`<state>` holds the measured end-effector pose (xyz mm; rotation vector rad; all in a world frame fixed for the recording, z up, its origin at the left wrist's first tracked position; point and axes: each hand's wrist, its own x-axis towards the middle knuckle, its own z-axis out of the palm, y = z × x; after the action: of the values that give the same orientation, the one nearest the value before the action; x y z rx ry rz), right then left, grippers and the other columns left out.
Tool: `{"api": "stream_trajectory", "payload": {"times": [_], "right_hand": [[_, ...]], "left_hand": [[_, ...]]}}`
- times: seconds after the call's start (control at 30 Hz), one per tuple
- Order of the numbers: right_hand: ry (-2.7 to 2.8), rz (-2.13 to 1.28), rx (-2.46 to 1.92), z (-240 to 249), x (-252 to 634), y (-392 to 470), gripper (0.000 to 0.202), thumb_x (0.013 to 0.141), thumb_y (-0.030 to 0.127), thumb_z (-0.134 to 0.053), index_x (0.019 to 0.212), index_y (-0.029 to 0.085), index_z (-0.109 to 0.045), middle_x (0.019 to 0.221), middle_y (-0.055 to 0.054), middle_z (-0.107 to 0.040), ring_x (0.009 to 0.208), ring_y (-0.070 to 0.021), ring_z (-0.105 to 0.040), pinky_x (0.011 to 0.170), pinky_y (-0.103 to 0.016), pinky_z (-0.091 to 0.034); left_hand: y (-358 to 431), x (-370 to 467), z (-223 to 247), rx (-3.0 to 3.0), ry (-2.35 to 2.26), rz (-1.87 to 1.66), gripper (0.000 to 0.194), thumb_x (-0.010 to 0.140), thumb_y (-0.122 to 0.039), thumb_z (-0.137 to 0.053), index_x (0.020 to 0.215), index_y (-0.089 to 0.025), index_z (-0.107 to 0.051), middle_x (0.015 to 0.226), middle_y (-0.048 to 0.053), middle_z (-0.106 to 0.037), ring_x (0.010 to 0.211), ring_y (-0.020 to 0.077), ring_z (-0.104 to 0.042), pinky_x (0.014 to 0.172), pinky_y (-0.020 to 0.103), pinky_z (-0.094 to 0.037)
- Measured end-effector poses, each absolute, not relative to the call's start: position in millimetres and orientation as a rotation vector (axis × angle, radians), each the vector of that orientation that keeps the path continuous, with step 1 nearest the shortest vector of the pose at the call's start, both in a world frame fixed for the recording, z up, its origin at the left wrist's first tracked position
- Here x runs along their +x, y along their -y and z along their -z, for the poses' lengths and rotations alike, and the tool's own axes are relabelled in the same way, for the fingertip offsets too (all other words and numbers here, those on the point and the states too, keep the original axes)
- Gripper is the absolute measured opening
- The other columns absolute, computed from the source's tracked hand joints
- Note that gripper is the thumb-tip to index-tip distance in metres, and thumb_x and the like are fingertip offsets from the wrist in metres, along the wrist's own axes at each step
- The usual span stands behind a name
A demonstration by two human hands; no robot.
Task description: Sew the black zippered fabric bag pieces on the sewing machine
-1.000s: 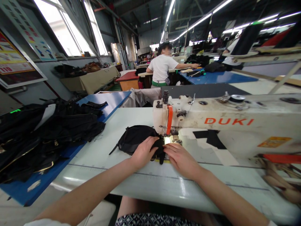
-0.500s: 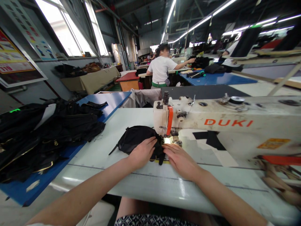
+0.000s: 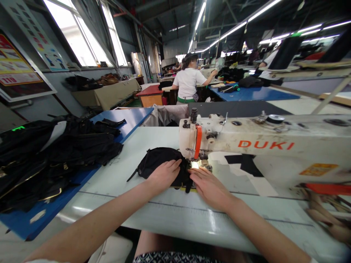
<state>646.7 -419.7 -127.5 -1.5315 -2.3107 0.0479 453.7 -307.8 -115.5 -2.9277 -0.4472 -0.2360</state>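
Observation:
A black fabric piece (image 3: pixel 156 159) with a strap at its left lies on the pale sewing table (image 3: pixel 131 215), its right edge at the lit needle area of the sewing machine (image 3: pixel 225 133). My left hand (image 3: pixel 165 174) rests palm down on top of the fabric, fingers extended and close together. My right hand (image 3: pixel 208 186) is at the fabric's right edge, just in front of the presser foot, with its fingertips on the edge. What lies under the fingertips is hidden.
Black garments (image 3: pixel 90 146) with gold zippers are heaped on a blue table (image 3: pixel 82 186) at the left. Black and white scraps (image 3: pixel 251 166) lie beneath the machine arm. A person (image 3: pixel 188 80) in a white shirt is at a table beyond.
My left hand has slid slightly left on the fabric. My right hand has barely moved. The person beyond has drawn an outstretched arm in a little.

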Motion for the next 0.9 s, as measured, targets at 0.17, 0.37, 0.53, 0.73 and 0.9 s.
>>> {"api": "stream_trajectory", "payload": {"times": [0.17,0.37,0.53,0.73,0.9], "right_hand": [[2.314,-0.043,-1.542,129,646,420,0.031,0.081,0.005,-0.044,0.108,0.015,-0.056,0.122,-0.011,-0.057,0.120,-0.0216,-0.045,0.106,-0.043,-0.032],[2.294,-0.053,-1.533,131,646,420,0.032,0.082,0.006,-0.043,0.109,0.015,-0.056,0.121,-0.012,-0.058,0.119,-0.0225,-0.045,0.104,-0.045,-0.034],[2.291,-0.046,-1.538,130,645,420,0.030,0.081,0.006,-0.046,0.108,0.015,-0.056,0.121,-0.012,-0.057,0.119,-0.0224,-0.044,0.105,-0.044,-0.033],[2.279,-0.045,-1.543,129,644,423,0.026,0.081,0.004,-0.046,0.102,0.015,-0.056,0.109,-0.010,-0.060,0.110,-0.0225,-0.049,0.101,-0.042,-0.037],[2.259,-0.045,-1.535,130,644,424,0.027,0.082,0.003,-0.044,0.101,0.017,-0.057,0.105,-0.009,-0.061,0.105,-0.0236,-0.050,0.097,-0.043,-0.039]], "left_hand": [[310,457,109,-2.839,0.446,0.187,0.020,0.090,-0.013,-0.045,0.103,-0.013,-0.059,0.113,0.013,-0.059,0.100,0.0258,-0.053,0.083,0.039,-0.044],[306,454,112,-2.997,0.509,0.346,0.023,0.092,-0.013,-0.040,0.098,-0.013,-0.061,0.092,0.009,-0.062,0.086,0.0211,-0.056,0.077,0.037,-0.048],[313,471,114,-3.056,0.767,0.942,0.022,0.091,-0.017,-0.043,0.096,-0.016,-0.064,0.092,0.007,-0.064,0.090,0.0198,-0.056,0.081,0.035,-0.050],[317,494,124,-3.104,0.514,0.684,0.022,0.092,-0.018,-0.043,0.088,-0.014,-0.064,0.087,0.008,-0.064,0.088,0.0205,-0.057,0.085,0.036,-0.048],[313,489,121,-3.195,0.438,0.470,0.017,0.090,-0.017,-0.046,0.095,-0.014,-0.062,0.090,0.007,-0.064,0.091,0.0203,-0.057,0.086,0.034,-0.046]]}}
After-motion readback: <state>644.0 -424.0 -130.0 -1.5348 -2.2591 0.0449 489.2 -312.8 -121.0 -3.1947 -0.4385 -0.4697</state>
